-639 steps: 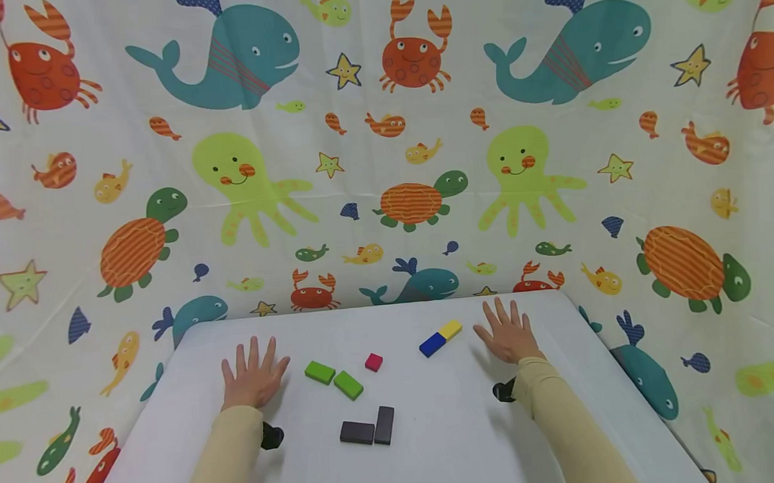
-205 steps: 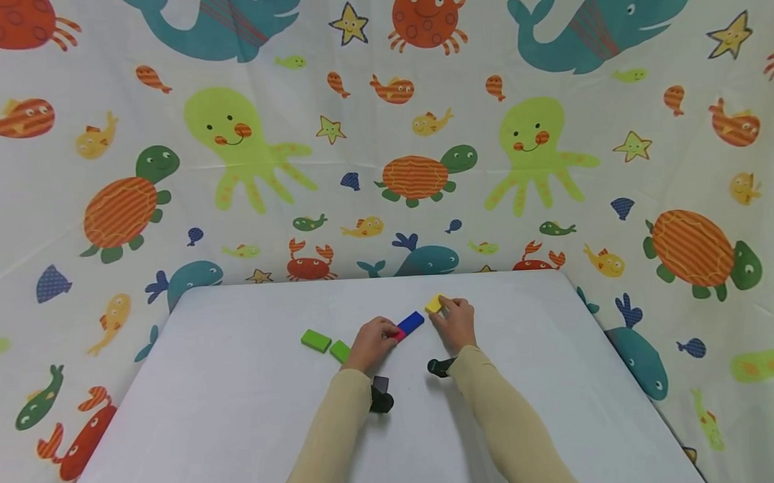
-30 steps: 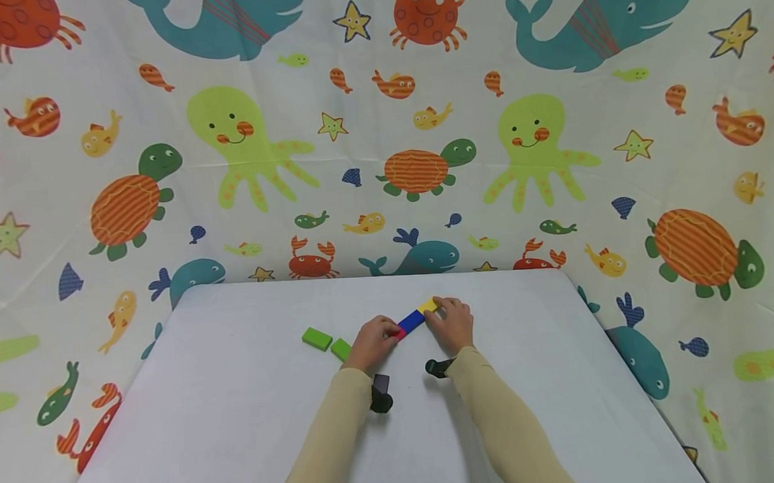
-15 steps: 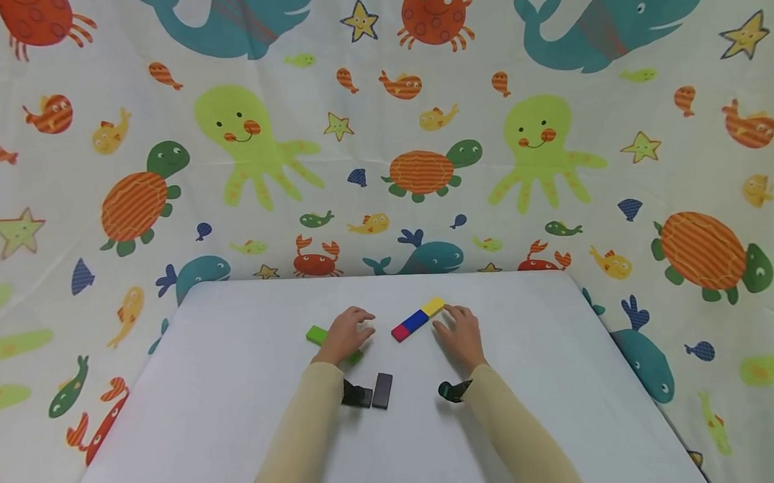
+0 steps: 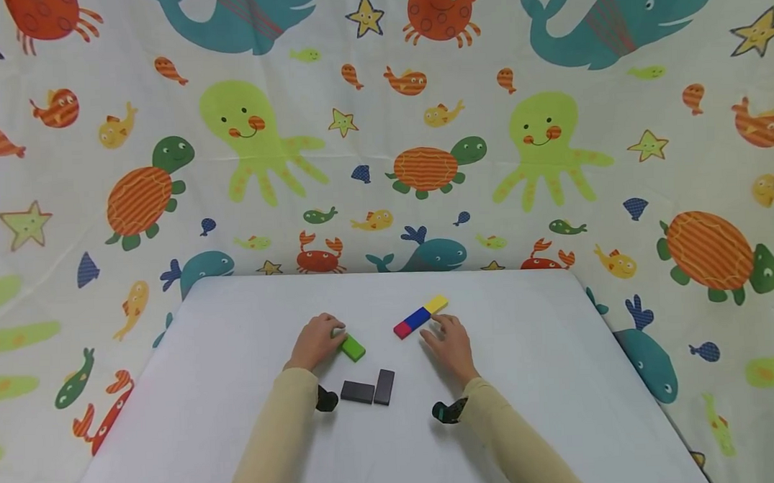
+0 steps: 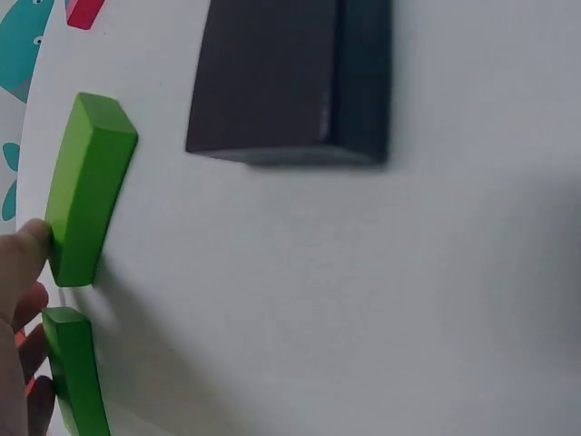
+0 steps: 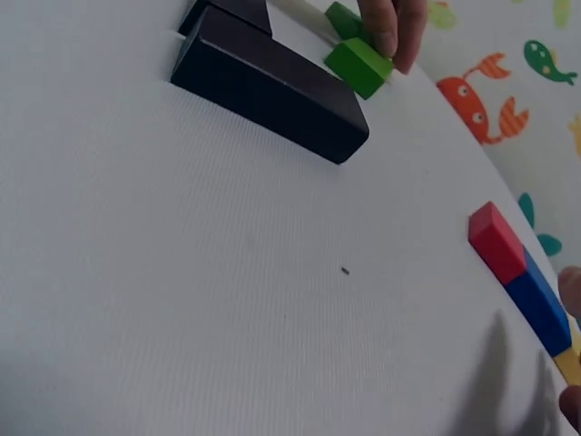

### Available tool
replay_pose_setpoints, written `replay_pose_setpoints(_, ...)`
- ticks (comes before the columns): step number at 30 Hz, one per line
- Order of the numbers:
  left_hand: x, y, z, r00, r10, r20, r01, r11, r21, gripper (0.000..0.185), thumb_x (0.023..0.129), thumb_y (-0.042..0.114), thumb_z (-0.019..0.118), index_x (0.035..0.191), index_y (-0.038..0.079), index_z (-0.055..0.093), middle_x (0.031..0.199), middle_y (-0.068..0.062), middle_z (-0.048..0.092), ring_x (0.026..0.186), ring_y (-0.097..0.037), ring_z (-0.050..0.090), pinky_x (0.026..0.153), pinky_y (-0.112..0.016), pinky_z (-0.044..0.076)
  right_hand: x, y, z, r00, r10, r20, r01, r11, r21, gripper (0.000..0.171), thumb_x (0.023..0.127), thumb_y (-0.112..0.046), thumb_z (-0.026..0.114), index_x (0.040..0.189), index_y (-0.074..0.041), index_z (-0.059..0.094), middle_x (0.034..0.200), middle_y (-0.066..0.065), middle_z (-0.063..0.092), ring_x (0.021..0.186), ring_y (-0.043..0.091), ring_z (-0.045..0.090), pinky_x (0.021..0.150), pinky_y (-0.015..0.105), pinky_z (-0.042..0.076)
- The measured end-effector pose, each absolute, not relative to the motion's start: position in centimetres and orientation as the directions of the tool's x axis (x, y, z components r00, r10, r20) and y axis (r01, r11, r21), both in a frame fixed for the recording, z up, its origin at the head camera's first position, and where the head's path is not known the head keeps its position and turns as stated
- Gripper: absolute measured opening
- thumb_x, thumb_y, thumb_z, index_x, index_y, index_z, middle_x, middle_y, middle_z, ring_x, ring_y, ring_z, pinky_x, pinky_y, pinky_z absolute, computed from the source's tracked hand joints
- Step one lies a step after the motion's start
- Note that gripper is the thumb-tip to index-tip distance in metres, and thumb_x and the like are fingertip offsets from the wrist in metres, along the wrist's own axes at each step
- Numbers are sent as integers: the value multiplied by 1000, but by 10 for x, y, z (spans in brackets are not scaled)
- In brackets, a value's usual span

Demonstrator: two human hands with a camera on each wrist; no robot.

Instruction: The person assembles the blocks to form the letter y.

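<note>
Left hand point(image 5: 315, 340) sits with fingers curled over two green blocks; nearer green block point(image 5: 353, 347) lies at its 3 o'clock, thumb touching its end, long axis toward 5 o'clock. Right hand point(image 5: 450, 344) rests flat and loose, holding nothing, the red-blue-yellow row point(image 5: 420, 316) just beside at 11 o'clock.

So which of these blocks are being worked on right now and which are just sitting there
In hand:
- green blocks, under the left hand
- red-blue-yellow row, beside the right hand

Lying about:
- two black blocks, touching nothing but each other
- white table
- sea-creature cloth behind
</note>
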State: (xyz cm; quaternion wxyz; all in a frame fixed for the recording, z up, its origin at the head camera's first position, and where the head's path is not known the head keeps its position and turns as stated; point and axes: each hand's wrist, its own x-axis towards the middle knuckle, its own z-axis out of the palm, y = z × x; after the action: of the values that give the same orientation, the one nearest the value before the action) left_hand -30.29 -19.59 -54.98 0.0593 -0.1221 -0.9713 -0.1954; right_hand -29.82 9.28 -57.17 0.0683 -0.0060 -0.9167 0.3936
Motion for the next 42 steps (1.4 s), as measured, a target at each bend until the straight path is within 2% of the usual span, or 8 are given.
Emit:
replay_pose_setpoints(8,-300,-194,-553,-922,321,216,364,908,205,12,84,17,64,93,12,71,97,-4,66,93,-24,61,86,-42,47,-299,76,-574,-989,59,137,-63,665,-745,46,83,-37,66,122,-13,59,120,8,56,104,21,55,91,40,45)
replay_pose_setpoints(15,-297,-192,-552,-933,294,206,341,905,253,13,84,15,64,93,11,72,97,-4,66,95,-23,60,87,-40,47,-301,71,-577,-983,22,180,-120,664,-738,46,82,-37,67,120,-12,60,114,9,57,100,21,55,89,39,46)
replay_pose_setpoints(22,-298,-192,-553,-941,274,197,320,910,265,14,85,16,63,94,11,72,98,-4,66,96,-22,60,87,-40,47,-302,67,-578,-980,35,194,-120,676,-727,45,81,-37,68,117,-12,62,111,8,56,98,20,55,87,38,46)
replay_pose_setpoints(29,-296,-193,-553,-940,280,198,326,906,269,14,83,18,65,93,11,73,98,-4,65,95,-23,59,86,-40,47,-302,64,-579,-985,49,164,-82,706,-704,45,80,-41,67,117,-15,62,114,7,55,100,20,54,88,42,41)
replay_pose_setpoints(33,-295,-191,-555,-941,286,182,324,918,229,22,83,28,66,95,12,73,100,-4,63,98,-23,56,86,-41,46,-300,64,-578,-983,44,178,-94,710,-698,43,80,-39,68,116,-14,63,114,7,56,99,20,54,87,43,41)
replay_pose_setpoints(39,-293,-186,-559,-930,321,181,343,933,110,50,79,57,61,98,11,72,96,-2,57,89,-20,50,77,-39,45,-298,64,-578,-981,36,191,-108,713,-692,44,80,-38,68,116,-13,63,116,8,55,100,21,56,89,44,41)
replay_pose_setpoints(42,-291,-184,-560,-926,332,177,351,933,85,60,77,64,57,100,11,71,94,-2,55,87,-19,47,75,-38,43,-299,63,-579,-982,39,184,-102,715,-692,44,80,-39,68,116,-14,64,118,7,55,101,21,56,91,45,40)
